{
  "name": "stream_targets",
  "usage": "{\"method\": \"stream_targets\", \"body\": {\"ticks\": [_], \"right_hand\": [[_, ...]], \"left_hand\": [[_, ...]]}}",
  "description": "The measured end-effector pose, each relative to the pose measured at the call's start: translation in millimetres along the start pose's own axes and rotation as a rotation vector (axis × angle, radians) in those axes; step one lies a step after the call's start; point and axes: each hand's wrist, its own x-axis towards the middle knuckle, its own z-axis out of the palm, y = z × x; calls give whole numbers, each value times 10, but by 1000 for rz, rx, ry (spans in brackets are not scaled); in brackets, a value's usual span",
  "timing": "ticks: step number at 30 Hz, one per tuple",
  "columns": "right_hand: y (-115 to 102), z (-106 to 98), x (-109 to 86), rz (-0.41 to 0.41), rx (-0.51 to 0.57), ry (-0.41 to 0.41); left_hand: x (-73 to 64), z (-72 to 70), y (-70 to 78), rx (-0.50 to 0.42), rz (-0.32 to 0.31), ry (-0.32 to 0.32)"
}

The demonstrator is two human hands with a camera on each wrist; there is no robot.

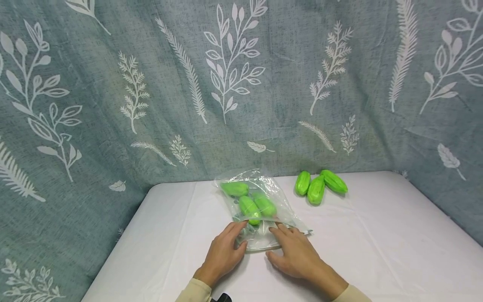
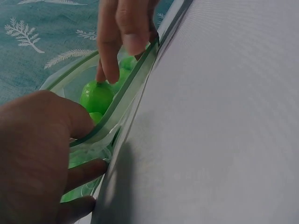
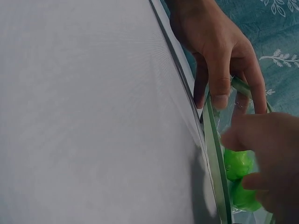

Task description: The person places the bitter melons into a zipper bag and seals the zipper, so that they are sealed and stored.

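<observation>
With left hand (image 1: 223, 253) and right hand (image 1: 294, 253) loosely splayed at the lower-centre clear bag (image 1: 262, 244), keep its mouth wide while nudging the nearest green vegetable (image 1: 249, 207) deeper.

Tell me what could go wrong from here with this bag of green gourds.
The clear plastic bag is open toward the person, with one gourd lying near its mouth, which might slip out if the bag is lifted.
The left hand and right hand are at the opening; a hard tug might tear the film.
Three loose gourds lie near the far edge of the table and might roll off if knocked.
</observation>
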Motion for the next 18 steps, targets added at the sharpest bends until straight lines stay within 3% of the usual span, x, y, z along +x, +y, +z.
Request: {"method": "stream_targets", "body": {"ticks": [8, 18], "right_hand": [[6, -66, 27, 56, 151, 161], [144, -158, 76, -41, 286, 315]], "left_hand": [[-17, -16, -13, -25, -22, -19], [-5, -20, -12, -28, -31, -25]]}}
